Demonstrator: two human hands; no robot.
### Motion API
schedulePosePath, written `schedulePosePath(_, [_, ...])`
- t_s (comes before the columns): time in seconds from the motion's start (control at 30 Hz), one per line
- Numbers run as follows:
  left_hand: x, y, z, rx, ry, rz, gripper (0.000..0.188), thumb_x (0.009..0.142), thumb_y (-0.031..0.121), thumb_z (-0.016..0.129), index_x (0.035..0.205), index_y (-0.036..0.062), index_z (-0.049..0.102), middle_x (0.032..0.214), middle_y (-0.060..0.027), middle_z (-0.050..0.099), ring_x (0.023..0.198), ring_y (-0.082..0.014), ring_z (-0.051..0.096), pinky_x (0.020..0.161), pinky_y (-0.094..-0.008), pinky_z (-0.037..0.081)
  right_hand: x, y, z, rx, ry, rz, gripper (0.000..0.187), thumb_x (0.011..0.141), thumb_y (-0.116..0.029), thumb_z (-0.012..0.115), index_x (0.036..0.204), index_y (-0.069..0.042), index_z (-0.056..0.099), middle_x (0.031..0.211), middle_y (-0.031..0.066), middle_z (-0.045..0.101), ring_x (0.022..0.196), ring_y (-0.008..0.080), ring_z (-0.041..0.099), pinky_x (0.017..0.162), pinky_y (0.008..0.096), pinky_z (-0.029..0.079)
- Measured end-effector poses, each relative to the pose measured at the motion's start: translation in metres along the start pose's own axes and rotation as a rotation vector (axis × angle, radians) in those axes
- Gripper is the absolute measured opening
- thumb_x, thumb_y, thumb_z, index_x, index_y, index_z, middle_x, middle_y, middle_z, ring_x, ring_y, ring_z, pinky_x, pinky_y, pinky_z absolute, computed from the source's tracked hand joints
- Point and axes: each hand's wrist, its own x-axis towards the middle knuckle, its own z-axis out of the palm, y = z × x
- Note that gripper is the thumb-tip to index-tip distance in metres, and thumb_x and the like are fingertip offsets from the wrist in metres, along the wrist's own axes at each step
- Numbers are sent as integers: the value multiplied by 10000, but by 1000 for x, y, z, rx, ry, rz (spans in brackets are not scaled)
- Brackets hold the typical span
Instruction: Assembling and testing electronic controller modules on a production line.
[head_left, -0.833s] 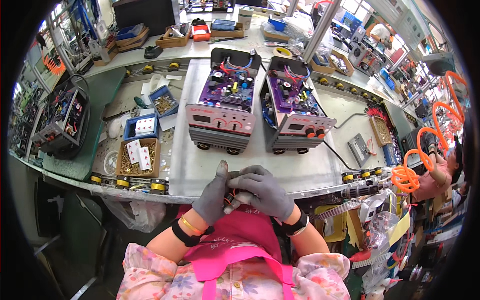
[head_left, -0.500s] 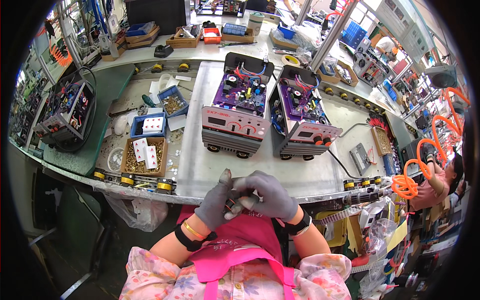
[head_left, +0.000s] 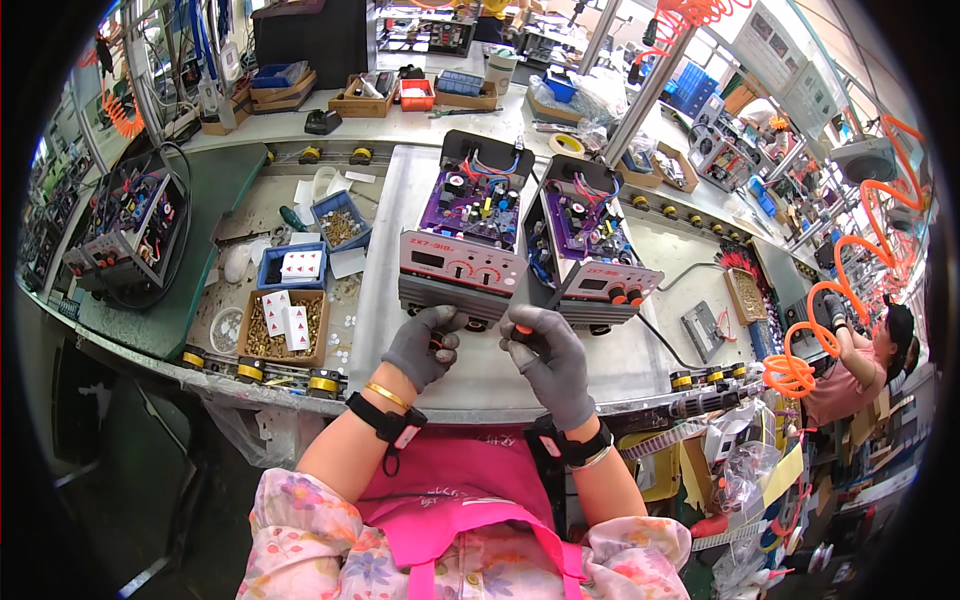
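Note:
Both my hands wear grey gloves and are raised before the left open-topped welding machine [head_left: 460, 262], whose front panel shows two bare knob shafts. A small black knob with an orange cap [head_left: 523, 329] is pinched in my right hand [head_left: 552, 365], just below that panel's right corner. My left hand [head_left: 424, 347] curls at the machine's lower front edge, around a small dark piece with a bit of orange showing, apparently another knob. Beside it stands a second welding machine [head_left: 597, 280], its two orange-capped knobs fitted. Purple circuit boards show in both machines.
To the left are a cardboard box of brass parts [head_left: 318, 350], a blue bin with white cards [head_left: 268, 270] and another blue bin of small parts [head_left: 343, 207]. A power screwdriver [head_left: 715, 402] lies along the right front edge. Coiled orange hoses [head_left: 790, 372] hang at right, near another person [head_left: 860, 365].
My hands have parted and moved forward from close to my body to the left machine's front. The orange-capped knob now shows in my right fingers.

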Motion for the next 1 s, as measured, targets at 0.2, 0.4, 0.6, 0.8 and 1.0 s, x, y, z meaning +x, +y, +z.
schedulePosePath(0.2, [-14, -31, 11, 110, -64, 14, 153, 878, 123, 578, 976, 149, 464, 798, -30, 527, 548, -95, 457, 388, -191, 324, 12, -12, -20, -472, 41, -186, 248, 741, 96, 658, 954, -32, 654, 978, 104, 619, 837, 202, 648, 676, 290, 538])
schedulePosePath(0.4, [-22, -56, 16, 102, -79, -20, 179, 892, 151, 580, 1035, 139, 472, 871, -56, 545, 573, -101, 443, 426, -204, 351, 25, -3, -18, -556, 110, -275, 265, 731, 44, 693, 970, -60, 642, 918, 94, 613, 768, 247, 638, 643, 336, 521])
schedulePosePath(0.6, [-17, -56, 3, -8, -166, -37, 174, 876, 180, 622, 1023, 155, 532, 942, -94, 595, 720, -177, 550, 536, -253, 466, 32, 7, -8, -760, 104, -412, 326, 705, 52, 715, 1008, -55, 658, 919, 79, 590, 736, 212, 630, 606, 309, 520])
schedulePosePath(0.8, [-14, -58, -5, -90, -200, -49, 219, 857, 203, 654, 1045, 142, 560, 975, -107, 610, 846, -229, 603, 656, -305, 532, 33, 7, -3, -803, 112, -410, 302, 711, 14, 738, 993, -62, 662, 896, 84, 582, 735, 237, 627, 600, 333, 515])
schedulePosePath(1.0, [-15, -58, -6, -62, -219, -38, 242, 847, 180, 631, 1066, 133, 537, 983, -86, 610, 866, -208, 593, 772, -352, 503, 30, 12, -2, -833, 128, -420, 301, 718, -15, 754, 998, -69, 661, 891, 75, 582, 721, 216, 625, 586, 321, 510])
